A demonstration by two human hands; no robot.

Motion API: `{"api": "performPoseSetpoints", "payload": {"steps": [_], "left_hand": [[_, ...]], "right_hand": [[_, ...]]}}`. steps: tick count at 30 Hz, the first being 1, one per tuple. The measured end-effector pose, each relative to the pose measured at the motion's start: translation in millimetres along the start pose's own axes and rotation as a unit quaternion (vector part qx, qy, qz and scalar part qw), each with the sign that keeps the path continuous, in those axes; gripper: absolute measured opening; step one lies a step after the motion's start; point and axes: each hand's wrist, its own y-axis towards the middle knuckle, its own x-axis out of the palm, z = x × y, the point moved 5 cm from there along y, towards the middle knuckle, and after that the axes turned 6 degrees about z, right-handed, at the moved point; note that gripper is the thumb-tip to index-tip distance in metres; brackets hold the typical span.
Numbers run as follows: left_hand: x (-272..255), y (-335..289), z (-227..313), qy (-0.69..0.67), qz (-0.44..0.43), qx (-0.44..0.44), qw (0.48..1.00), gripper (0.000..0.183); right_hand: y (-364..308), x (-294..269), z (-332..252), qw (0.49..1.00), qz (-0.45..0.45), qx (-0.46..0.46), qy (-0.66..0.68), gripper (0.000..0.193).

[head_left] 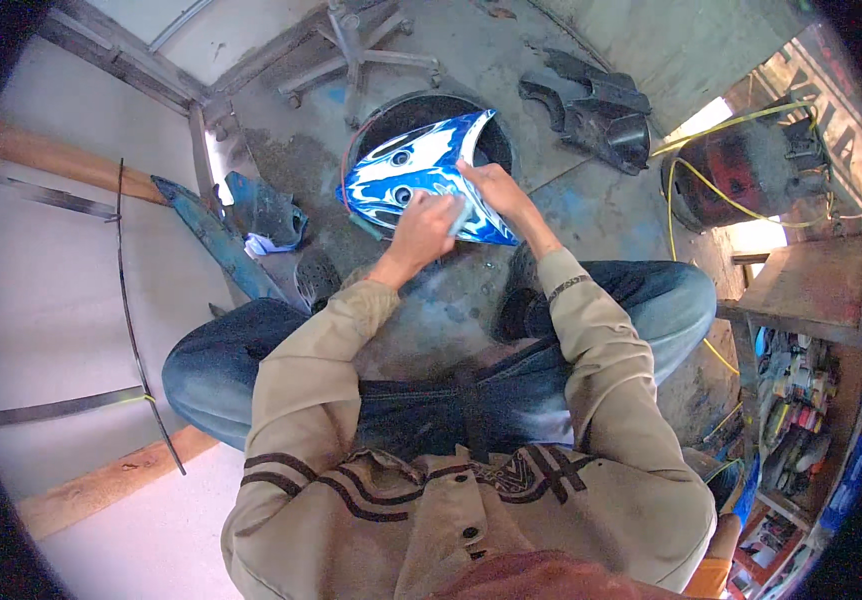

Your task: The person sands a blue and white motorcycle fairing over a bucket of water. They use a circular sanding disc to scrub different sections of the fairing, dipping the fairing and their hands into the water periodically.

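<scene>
A blue and white plastic motorcycle fairing panel (413, 170) is held over a round black basin (421, 110) on the floor in front of me. My right hand (499, 190) grips the panel's right edge. My left hand (429, 228) presses a small grey-green sanding pad (461, 215) against the panel's lower part. Both forearms wear tan sleeves, and my knees in blue jeans spread to either side.
A dark plastic body part (596, 105) lies on the floor at the upper right. A blue panel piece (263, 212) and a long blue strip (213, 232) lie at the left. An office chair base (351, 55) stands behind the basin. A red-black drum with yellow hose (741, 165) and shelves (801, 380) are at the right.
</scene>
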Motion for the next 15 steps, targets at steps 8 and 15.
{"api": "performPoseSetpoints", "payload": {"steps": [8,15], "left_hand": [[-12,6,-10,-0.02,0.03,-0.015,0.999,0.045],[5,-6,7,-0.044,-0.079,0.08,0.993,0.053]], "right_hand": [[1,-1,4,1.0,-0.007,0.013,-0.014,0.063],[2,-3,5,1.0,-0.006,0.01,-0.023,0.071]]}}
